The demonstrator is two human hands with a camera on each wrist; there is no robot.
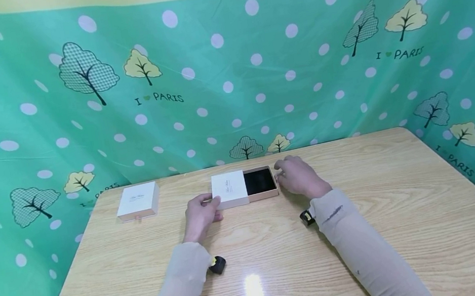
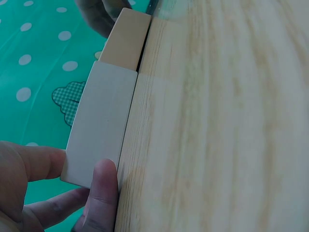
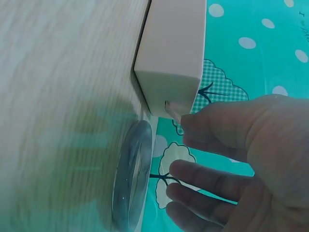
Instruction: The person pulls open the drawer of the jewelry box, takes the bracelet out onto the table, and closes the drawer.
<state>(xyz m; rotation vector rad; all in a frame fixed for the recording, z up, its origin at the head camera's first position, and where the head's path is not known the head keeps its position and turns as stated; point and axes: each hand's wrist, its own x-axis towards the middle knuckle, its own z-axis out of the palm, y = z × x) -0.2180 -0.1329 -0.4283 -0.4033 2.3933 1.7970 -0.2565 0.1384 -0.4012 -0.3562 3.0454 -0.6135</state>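
Observation:
A white drawer-style gift box lies on the table, its white sleeve (image 1: 228,186) to the left and its pinkish drawer (image 1: 264,195) sticking out to the right. Inside the drawer shows a black lining (image 1: 259,181). My left hand (image 1: 199,218) grips the sleeve at its left end, with the thumb and fingers on its sides in the left wrist view. At the drawer's right end, my right hand (image 1: 299,177) pinches a small ribbon pull tab (image 3: 173,112) between thumb and forefinger. The other right fingers are spread apart from the box.
A second white gift box (image 1: 138,201), closed, with a pinkish tab at its front, stands at the table's back left. In the right wrist view a clear rounded object (image 3: 133,176) lies beside the drawer's end. A patterned green curtain (image 1: 227,78) hangs behind the wooden table (image 1: 281,254).

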